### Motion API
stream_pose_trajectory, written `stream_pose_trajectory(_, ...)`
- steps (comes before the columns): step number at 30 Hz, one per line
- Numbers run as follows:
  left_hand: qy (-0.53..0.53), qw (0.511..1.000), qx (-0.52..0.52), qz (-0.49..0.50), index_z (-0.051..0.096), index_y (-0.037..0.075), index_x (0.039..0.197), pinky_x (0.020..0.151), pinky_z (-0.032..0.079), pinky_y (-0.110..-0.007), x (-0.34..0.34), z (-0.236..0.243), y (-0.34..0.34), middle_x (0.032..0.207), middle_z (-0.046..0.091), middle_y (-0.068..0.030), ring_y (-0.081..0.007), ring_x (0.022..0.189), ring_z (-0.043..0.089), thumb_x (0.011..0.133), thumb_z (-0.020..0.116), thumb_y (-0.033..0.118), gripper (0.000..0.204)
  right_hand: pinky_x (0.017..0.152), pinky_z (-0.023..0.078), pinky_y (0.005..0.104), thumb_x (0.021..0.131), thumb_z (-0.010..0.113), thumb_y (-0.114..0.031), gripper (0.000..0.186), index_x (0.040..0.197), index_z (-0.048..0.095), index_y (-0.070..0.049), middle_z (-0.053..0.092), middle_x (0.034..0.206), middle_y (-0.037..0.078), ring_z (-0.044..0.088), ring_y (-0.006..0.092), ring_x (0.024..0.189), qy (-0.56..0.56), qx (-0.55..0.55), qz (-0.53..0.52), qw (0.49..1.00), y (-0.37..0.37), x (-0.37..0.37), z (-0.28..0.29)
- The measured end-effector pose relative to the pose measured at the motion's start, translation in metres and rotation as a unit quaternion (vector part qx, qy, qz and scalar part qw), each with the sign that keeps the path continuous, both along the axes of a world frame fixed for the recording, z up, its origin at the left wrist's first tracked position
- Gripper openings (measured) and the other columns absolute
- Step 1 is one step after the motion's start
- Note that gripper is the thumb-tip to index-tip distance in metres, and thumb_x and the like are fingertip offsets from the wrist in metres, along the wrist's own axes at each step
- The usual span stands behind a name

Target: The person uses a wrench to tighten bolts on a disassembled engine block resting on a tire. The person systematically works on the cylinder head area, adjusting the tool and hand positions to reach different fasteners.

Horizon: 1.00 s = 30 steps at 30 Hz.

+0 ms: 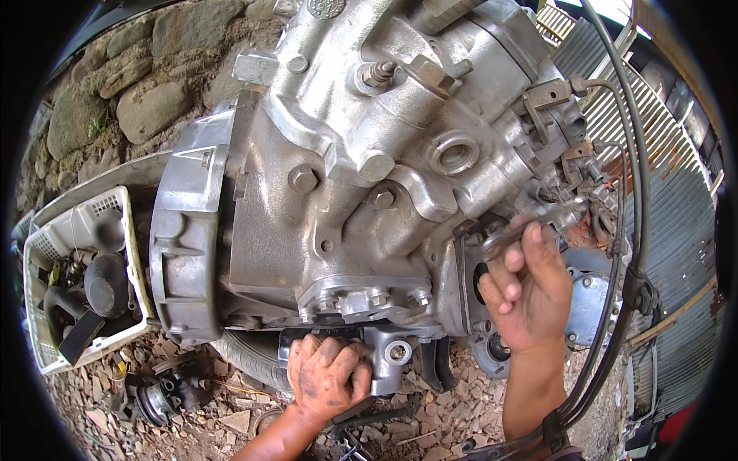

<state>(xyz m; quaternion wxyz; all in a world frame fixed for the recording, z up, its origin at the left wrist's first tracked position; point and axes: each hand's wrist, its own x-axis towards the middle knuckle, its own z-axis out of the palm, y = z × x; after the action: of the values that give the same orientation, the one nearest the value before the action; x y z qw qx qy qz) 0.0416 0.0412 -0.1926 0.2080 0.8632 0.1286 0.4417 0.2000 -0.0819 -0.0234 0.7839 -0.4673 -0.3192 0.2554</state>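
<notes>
A large grey metal gearbox casing [277, 230] with bolts and ports fills the middle of the view. My right hand [530, 288] is raised at its right side, with thumb and fingers pinched on a metal wrench [503, 242]. The wrench slants up to the right toward fittings on the casing's right side; whether it touches one I cannot tell. Below the casing, my left hand [329, 373] is curled over a small metal housing [387, 367] with a round port and a dark part behind the knuckles. Its fingertips are partly hidden.
A white plastic crate [134, 269] of used parts stands at left, beside a stone wall [157, 107]. Black hoses [636, 192] hang down the right side. Loose parts [161, 396] and a tyre [250, 361] lie on the rubble ground; corrugated metal sheeting [680, 269] stands at far right.
</notes>
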Motion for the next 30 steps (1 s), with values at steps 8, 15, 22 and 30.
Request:
stream_pose_trajectory(8,-0.003,1.000,-0.007,-0.003,0.066,0.018,0.079,0.059,0.035,-0.035,0.000,-0.003,0.002,0.069,0.050,0.0002,-0.0206,0.063,0.047,0.064,0.066,0.015,0.015,0.065,0.049,0.0302,0.103,0.044,-0.028,0.026,0.107,0.051,-0.004,0.061,0.091,0.012,0.060,0.0184,0.076,-0.139,-0.131,-0.162,0.968,-0.023,-0.006,-0.005)
stream_pose_trajectory(15,-0.008,1.000,-0.012,-0.004,0.066,0.018,0.079,0.060,0.036,-0.035,0.000,0.000,0.002,0.069,0.051,0.0007,-0.0204,0.063,0.047,0.064,0.066,0.013,0.016,0.052,0.039,0.0232,0.102,0.045,-0.031,0.044,0.133,0.046,0.001,0.039,0.065,-0.003,0.039,0.0075,0.054,-0.230,-0.204,-0.304,0.902,-0.067,0.006,0.002)
stream_pose_trajectory(22,-0.001,1.000,-0.013,-0.007,0.067,0.017,0.080,0.059,0.036,-0.034,-0.001,0.002,0.002,0.069,0.052,0.0009,-0.0203,0.062,0.047,0.064,0.065,0.013,0.017,0.047,0.030,0.0202,0.103,0.044,-0.031,0.043,0.132,0.050,0.000,0.033,0.062,-0.007,0.031,0.0038,0.050,-0.279,-0.242,-0.365,0.855,-0.077,0.018,-0.004)
stream_pose_trajectory(30,-0.012,1.000,-0.008,-0.002,0.068,0.017,0.080,0.060,0.036,-0.034,0.001,-0.002,0.002,0.069,0.053,0.0010,-0.0200,0.062,0.048,0.064,0.066,0.013,0.017,0.047,0.029,0.0201,0.103,0.045,-0.030,0.040,0.127,0.055,0.000,0.045,0.064,-0.006,0.037,0.0024,0.053,-0.365,-0.308,-0.399,0.783,-0.092,0.033,-0.012)
